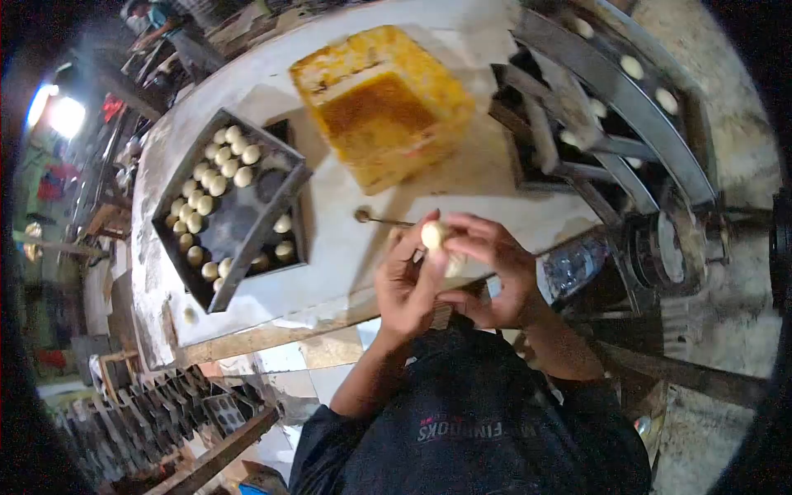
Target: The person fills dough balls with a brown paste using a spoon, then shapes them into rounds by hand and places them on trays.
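Note:
A small, pale, round dough ball (432, 236) is pinched by the thumb and fingers of my left hand (406, 289), held up in front of my apron. From the other side, the fingers of my right hand (501, 268) reach to the ball, its thumb spread lower down. Beneath the ball, another pale lump (455, 263) shows between my hands, partly covered by fingers. Just beyond them on the table lies a spoon (363, 215), its handle running toward my left fingers.
A yellow tub (375, 177) with amber residue sits mid-table. At left, a metal tray (262, 235) of dough balls rests askew on another. More metal trays (652, 124) with balls are stacked at right. A person (169, 29) stands far left; racked moulds (140, 421) are below.

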`<state>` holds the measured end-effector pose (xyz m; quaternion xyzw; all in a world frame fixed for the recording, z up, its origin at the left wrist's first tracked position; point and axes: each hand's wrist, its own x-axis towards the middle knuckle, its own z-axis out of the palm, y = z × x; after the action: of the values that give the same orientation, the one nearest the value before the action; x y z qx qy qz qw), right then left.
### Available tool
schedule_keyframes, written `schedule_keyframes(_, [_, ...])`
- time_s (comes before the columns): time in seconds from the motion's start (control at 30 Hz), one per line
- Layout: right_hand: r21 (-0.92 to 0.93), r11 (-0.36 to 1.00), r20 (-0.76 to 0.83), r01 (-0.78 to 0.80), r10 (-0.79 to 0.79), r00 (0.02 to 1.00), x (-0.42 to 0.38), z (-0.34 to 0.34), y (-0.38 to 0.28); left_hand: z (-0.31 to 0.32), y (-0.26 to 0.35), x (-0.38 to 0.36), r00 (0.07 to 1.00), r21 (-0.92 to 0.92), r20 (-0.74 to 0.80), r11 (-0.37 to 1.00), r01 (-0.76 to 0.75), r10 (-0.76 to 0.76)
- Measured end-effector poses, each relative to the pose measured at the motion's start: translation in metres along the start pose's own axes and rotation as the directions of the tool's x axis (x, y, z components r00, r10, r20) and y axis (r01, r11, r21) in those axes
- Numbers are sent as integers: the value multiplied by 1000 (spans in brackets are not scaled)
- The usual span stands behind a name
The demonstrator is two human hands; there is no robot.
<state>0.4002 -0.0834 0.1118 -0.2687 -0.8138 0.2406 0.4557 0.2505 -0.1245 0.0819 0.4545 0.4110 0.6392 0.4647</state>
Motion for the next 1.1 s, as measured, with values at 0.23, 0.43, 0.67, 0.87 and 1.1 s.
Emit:
schedule_keyframes(0.23, [191, 930, -312, -314, 361, 879, -69, -65, -7, 122, -32, -52, 968, 6, 1, 968, -249, 249])
schedule_keyframes(0.43, [94, 958, -196, -273, 286, 938, -69, -21, 65, 109, -28, -39, 973, 260, -50, 938, 231, -226])
schedule_keyframes(0.67, [216, 939, -10, -268, 277, 961, -48, 74, 82, 9, -77, -64, 899, 62, -290, 931, 360, -328])
schedule_keyframes(0.87, [-253, 920, 245, -299, 359, 901, -21, 175, 174, -89, -54, -23, 828, -559, -369, 812, 165, -422])
schedule_keyframes(1.1, [-203, 916, 523, -346, 400, 753, -25, 175, 180, -171, -19, 29, 862, -439, -388, 888, 140, -328])
